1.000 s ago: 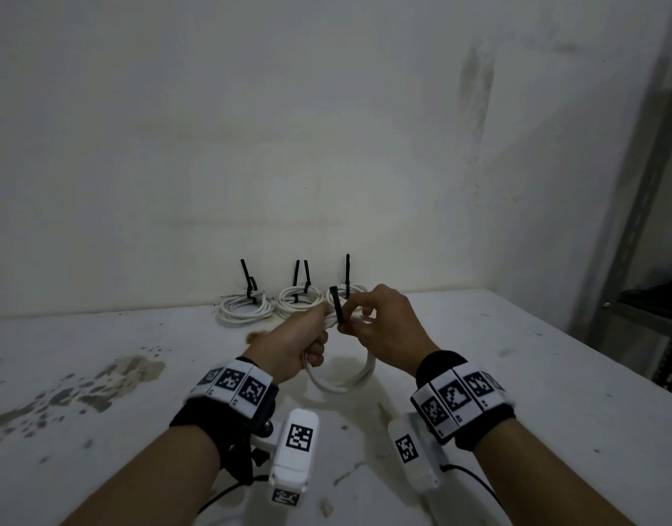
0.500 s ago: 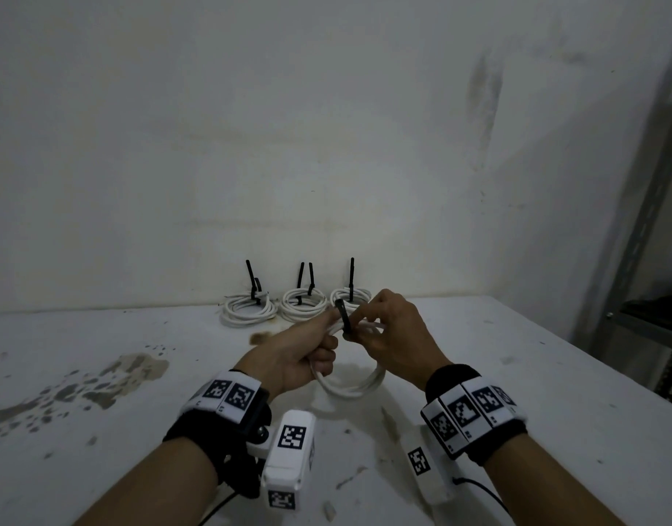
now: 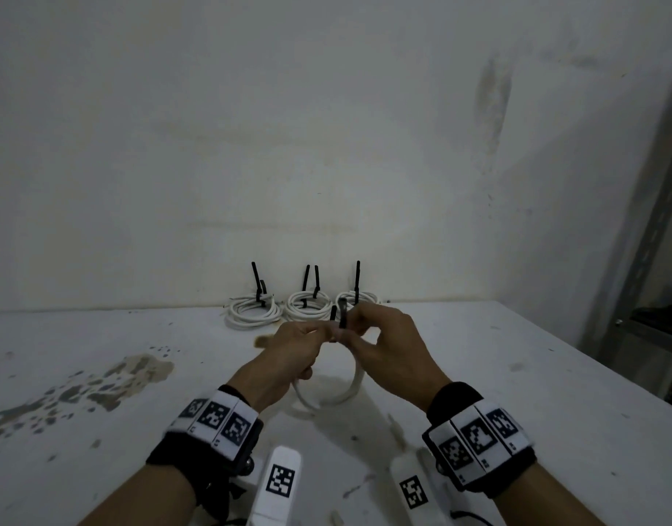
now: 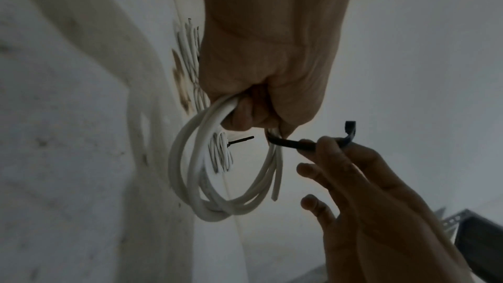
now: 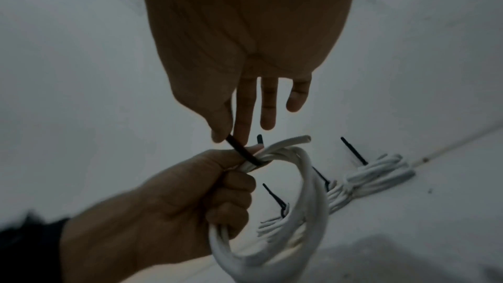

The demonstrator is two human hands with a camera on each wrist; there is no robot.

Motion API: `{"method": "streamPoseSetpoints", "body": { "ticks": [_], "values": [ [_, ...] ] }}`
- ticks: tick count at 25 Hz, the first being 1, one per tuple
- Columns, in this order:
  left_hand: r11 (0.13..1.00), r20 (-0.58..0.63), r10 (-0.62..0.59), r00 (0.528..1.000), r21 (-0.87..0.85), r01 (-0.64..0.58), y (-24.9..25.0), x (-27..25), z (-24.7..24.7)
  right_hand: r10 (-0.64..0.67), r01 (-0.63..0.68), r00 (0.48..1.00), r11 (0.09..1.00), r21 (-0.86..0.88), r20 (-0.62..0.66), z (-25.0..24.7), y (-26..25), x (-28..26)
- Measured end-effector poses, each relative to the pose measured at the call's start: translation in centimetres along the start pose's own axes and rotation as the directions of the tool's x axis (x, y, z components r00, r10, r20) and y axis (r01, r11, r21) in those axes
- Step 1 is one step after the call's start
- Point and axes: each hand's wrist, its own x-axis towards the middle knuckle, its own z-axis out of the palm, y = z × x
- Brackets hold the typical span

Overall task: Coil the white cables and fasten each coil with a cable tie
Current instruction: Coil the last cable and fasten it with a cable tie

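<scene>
My left hand point(image 3: 296, 347) grips the top of a white cable coil point(image 3: 349, 389) held above the table point(image 3: 478, 392); the loops point(image 4: 190, 171) hang below the fist. A black cable tie point(image 4: 296, 143) is wrapped round the bundle beside my left thumb. My right hand point(image 3: 379, 336) pinches one end of the tie point(image 5: 239, 147) between thumb and forefinger, its other fingers spread. In the head view the tie's two ends point(image 3: 340, 315) stick up between the hands. Three tied white coils point(image 3: 304, 307) lie at the back by the wall, black tie tails upright.
The white table has dark stains point(image 3: 99, 385) at the left. A wall point(image 3: 326, 146) rises right behind the tied coils. A grey metal shelf frame point(image 3: 637, 260) stands beyond the table's right edge.
Both hands with the coil have stayed close together; the right hand has bent the tie's end over the bundle, and two tie ends now stand up between the hands.
</scene>
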Motion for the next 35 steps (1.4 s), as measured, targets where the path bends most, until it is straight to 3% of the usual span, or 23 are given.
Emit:
{"method": "streamPoseSetpoints", "body": {
  "ticks": [3, 5, 12, 17, 22, 26, 30, 32, 35],
  "values": [
    [0.992, -0.038, 0.053, 0.998, 0.117, -0.048, 0.0, -0.3, -0.7, 0.245, -0.232, 0.966, 0.963, 0.134, -0.088, 0.8, -0.7, 1.0],
    [0.989, -0.055, 0.058, 0.997, 0.142, -0.05, -0.4, -0.3, -1.6, 0.286, -0.278, 0.955, 0.956, 0.095, -0.081, 1.8, -1.2, 1.7],
    [0.976, -0.089, 0.095, 0.991, 0.207, -0.075, 0.0, -0.8, -4.9, 0.121, -0.124, 0.991, 0.991, -0.056, -0.058, 4.5, -3.0, 3.2],
    [0.959, -0.11, 0.131, 0.985, 0.265, -0.098, -0.3, -0.2, -6.8, 0.082, -0.088, 0.994, 0.992, -0.091, -0.066, 6.3, -3.2, 4.0],
    [0.861, -0.071, 0.239, 0.968, 0.476, -0.177, -0.4, 0.7, -8.1, 0.008, -0.013, 1.0, 0.983, -0.184, -0.026, 6.6, -3.1, 4.4],
    [0.761, -0.044, 0.264, 0.963, 0.624, -0.18, -0.6, 1.3, -8.8, -0.045, 0.082, 0.993, 0.923, -0.377, 0.107, 7.4, -3.2, 5.1],
    [0.87, -0.074, 0.185, 0.98, 0.477, -0.129, -0.1, 1.0, -9.1, 0.018, 0.03, 0.975, 0.977, -0.213, 0.22, 8.3, -3.1, 5.3],
    [0.936, -0.128, 0.121, 0.984, 0.344, -0.07, 0.6, 0.7, -9.0, 0.009, 0.054, 0.964, 0.972, -0.23, 0.264, 8.4, -3.1, 5.2],
    [0.975, -0.183, 0.088, 0.979, 0.219, -0.046, 1.7, 0.0, -9.1, -0.1, 0.125, 0.989, 0.958, -0.259, 0.108, 8.2, -3.3, 5.5]
  ]
}}
